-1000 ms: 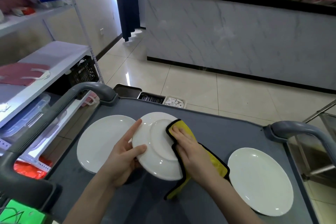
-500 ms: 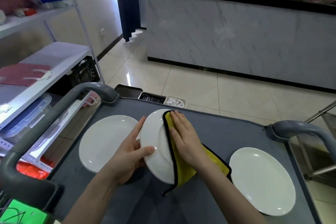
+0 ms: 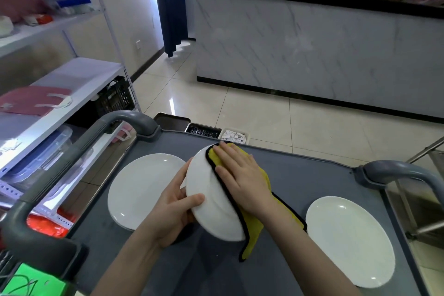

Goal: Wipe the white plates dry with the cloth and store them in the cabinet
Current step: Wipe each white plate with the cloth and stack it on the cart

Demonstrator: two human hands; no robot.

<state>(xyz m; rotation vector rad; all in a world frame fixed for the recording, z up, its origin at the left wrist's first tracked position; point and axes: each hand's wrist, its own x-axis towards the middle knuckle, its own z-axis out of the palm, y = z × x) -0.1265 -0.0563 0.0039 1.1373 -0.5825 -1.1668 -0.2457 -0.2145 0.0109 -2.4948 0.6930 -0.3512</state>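
1. A person's left hand (image 3: pixel 170 214) is gripping a tilted white plate (image 3: pixel 206 202) at centre frame. The thumb is curling over the near face and the fingers are wrapping behind the left rim, holding the plate raised above a grey service cart (image 3: pixel 300 175).
2. The right hand (image 3: pixel 242 180) is pressing a yellow microfibre cloth (image 3: pixel 254 230) with black edging flat against the right half of the plate. Its fingers are lying straight and close together, pointing toward the top of the frame.
3. The cloth is draping off the plate's lower right edge, with its tail hanging toward the cart top at lower centre.
4. A second white plate (image 3: pixel 141 190) is lying flat on the cart at left centre, partly hidden behind the left hand.
5. A third white plate (image 3: pixel 348 240) is lying flat at lower right, just right of the cloth in the frame.
6. Curved grey cart handles are framing the scene, one (image 3: pixel 72 158) at the left edge and one (image 3: pixel 396 170) at the right.
7. A cutlery bin (image 3: pixel 203 130) and a bin of white packets (image 3: pixel 234 136) are sitting just past the cart's far rim.
8. White metal shelving (image 3: pixel 79 84) is filling the left of the frame, with a black crate (image 3: pixel 115 100) tucked beneath it.
9. A marble-fronted counter (image 3: pixel 312 55) with a black top is spanning the upper right.
10. A dark blue curtain (image 3: pixel 170 2) is hanging at top centre above the glossy tiled floor (image 3: pixel 264 122).
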